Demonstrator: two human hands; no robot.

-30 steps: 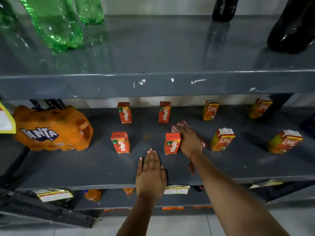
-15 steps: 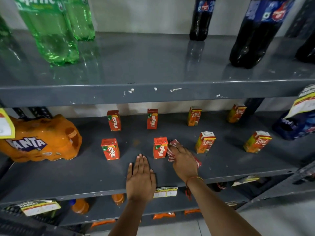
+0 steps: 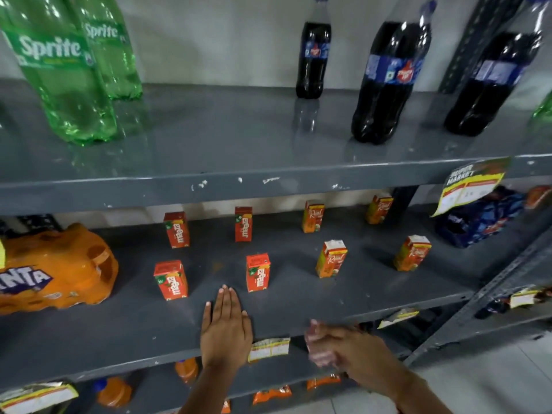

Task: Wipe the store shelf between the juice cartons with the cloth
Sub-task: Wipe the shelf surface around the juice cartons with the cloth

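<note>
Right now the left hand point(image 3: 226, 330) lies flat and empty on the shelf point(image 3: 298, 294), fingers spread toward 12 o'clock, just short of the front cartons point(image 3: 258, 272). At 3 o'clock from it, the right hand point(image 3: 346, 348) is blurred at the shelf's front lip, bunched around the cloth point(image 3: 317, 345), which shows as a pale pink smear. To wipe well, I judge the cloth should be pressed flat and drawn down each lane between cartons, back to front, with the left hand bracing. Cartons stand in two rows, well apart; a careless sweep could topple them. A Fanta pack point(image 3: 56, 273) crowds 9 o'clock and a blue pack point(image 3: 475, 219) sits at 2 o'clock. Bottles point(image 3: 388, 82) stand on the shelf above.
</note>
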